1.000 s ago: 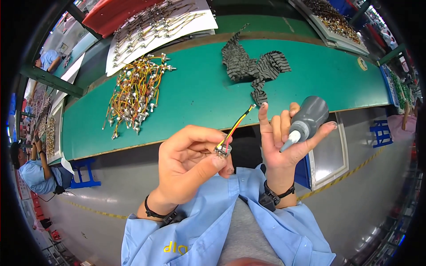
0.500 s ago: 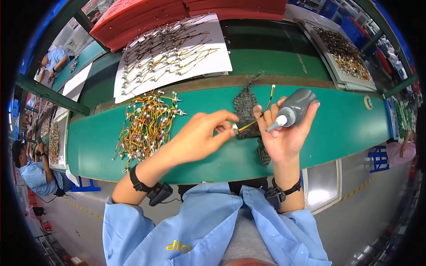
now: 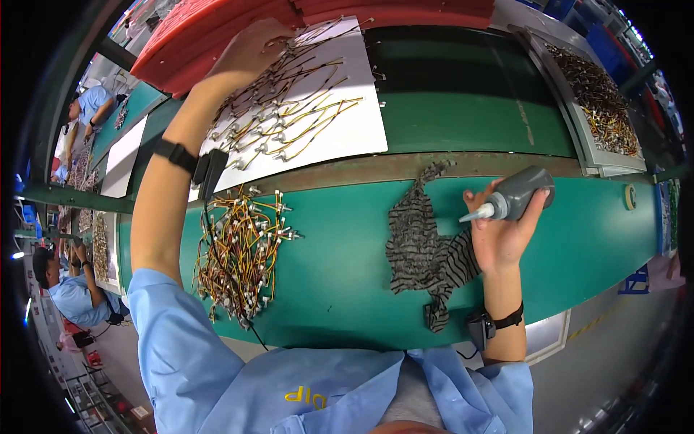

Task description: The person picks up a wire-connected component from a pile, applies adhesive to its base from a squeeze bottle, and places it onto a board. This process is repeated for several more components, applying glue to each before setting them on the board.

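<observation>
My right hand [image 3: 502, 235] is wrapped around a grey squeeze bottle [image 3: 526, 194], tilted with its pale pointed nozzle toward the left. Below and left of it a black-and-grey striped cloth [image 3: 416, 239] lies crumpled on the green bench. My left arm stretches far across to a white sheet [image 3: 365, 130], where rows of small wired connectors [image 3: 278, 137] are laid out. At the sheet's far edge my left hand [image 3: 253, 52] has its fingers pinched at a wired connector; the fingertips are partly hidden. Nearer me lies a tangled heap of wired connectors [image 3: 242, 253].
Red foam slabs [image 3: 405, 13] are stacked behind the sheet. At the far right stands a tray [image 3: 578, 148] full of wired parts. A roll of tape [image 3: 630, 197] lies on the green bench [image 3: 340, 289] at right. Co-workers [image 3: 76, 289] sit at left.
My left hand has gone from beside the bottle, where it held a wired connector, to the sheet's far edge. My right hand, still holding the bottle, has shifted right, away from the cloth.
</observation>
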`<state>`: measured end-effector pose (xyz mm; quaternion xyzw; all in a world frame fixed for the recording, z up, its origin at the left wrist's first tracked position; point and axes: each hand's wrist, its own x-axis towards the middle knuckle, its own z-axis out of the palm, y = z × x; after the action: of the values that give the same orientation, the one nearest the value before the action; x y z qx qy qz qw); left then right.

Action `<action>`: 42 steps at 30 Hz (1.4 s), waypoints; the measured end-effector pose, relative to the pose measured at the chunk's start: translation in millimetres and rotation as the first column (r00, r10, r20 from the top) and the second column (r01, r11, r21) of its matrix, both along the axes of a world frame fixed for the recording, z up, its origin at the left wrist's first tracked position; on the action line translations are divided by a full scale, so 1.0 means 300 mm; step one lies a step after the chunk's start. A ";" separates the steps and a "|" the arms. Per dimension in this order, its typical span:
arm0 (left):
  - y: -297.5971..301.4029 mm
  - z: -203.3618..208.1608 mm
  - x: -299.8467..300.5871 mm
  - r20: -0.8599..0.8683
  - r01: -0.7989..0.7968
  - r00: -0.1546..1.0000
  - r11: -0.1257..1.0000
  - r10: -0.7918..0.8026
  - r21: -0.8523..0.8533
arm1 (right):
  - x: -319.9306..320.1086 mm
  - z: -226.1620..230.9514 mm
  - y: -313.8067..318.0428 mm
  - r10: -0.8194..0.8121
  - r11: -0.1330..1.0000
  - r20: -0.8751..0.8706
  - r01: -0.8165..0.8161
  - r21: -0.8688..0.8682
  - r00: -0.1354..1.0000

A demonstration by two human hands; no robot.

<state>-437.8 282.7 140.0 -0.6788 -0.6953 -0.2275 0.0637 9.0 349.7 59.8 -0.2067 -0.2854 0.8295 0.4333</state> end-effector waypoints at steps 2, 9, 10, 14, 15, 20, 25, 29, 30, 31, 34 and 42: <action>0.052 -0.050 -0.093 -0.140 0.072 0.987 0.997 -0.074 -0.015 | 0.005 -0.012 0.004 -0.026 0.999 0.026 0.027 -0.025 0.999; 0.073 -0.191 -0.180 0.025 -0.125 0.991 0.983 0.130 -0.131 | -0.012 -0.027 0.017 -0.061 0.994 0.066 0.067 -0.084 0.996; 0.071 -0.197 -0.179 0.066 -0.178 0.979 0.970 0.191 -0.166 | -0.015 -0.028 0.019 -0.061 0.994 0.063 0.066 -0.088 0.996; 0.055 -0.237 -0.188 0.163 -0.210 0.953 0.944 0.255 -0.254 | -0.023 -0.028 0.021 -0.043 0.992 0.058 0.049 -0.115 0.997; 0.054 -0.245 -0.188 0.163 -0.211 0.952 0.943 0.257 -0.256 | -0.024 -0.028 0.020 -0.037 0.992 0.056 0.044 -0.122 0.998; 0.062 -0.266 -0.162 0.057 -0.133 0.988 0.982 0.142 -0.135 | -0.017 -0.030 0.017 -0.048 0.987 0.070 0.058 -0.153 0.996; 0.005 -0.220 -0.152 -0.091 -0.126 0.988 0.992 0.126 0.008 | -0.020 -0.024 0.008 -0.026 0.990 0.044 0.032 -0.138 0.999; -0.186 -0.050 0.033 -0.039 -0.144 0.989 0.989 0.145 0.022 | -0.023 0.007 -0.018 -0.009 0.980 0.059 0.021 -0.197 0.998; -0.246 0.033 0.144 -0.026 -0.174 0.984 0.985 0.174 -0.003 | -0.025 0.019 -0.024 0.009 0.985 0.036 -0.002 -0.171 0.999; -0.280 0.116 0.280 0.031 -0.128 0.991 0.991 0.129 -0.040 | -0.020 0.018 -0.028 0.012 0.991 0.015 -0.010 -0.137 1.000; -0.523 0.124 0.436 0.065 -0.063 0.995 0.987 0.073 -0.147 | 0.004 -0.003 -0.036 0.092 0.988 -0.115 -0.105 -0.110 0.989; -0.821 -0.248 0.810 -0.101 -0.302 0.948 0.953 0.300 -0.002 | 0.046 0.023 -0.110 0.115 0.988 -0.263 -0.137 -0.066 0.958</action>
<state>-194.8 36.3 65.6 -0.5759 -0.7885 -0.1748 0.1265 23.0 316.9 66.8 -0.0960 -0.2040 0.8866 0.4038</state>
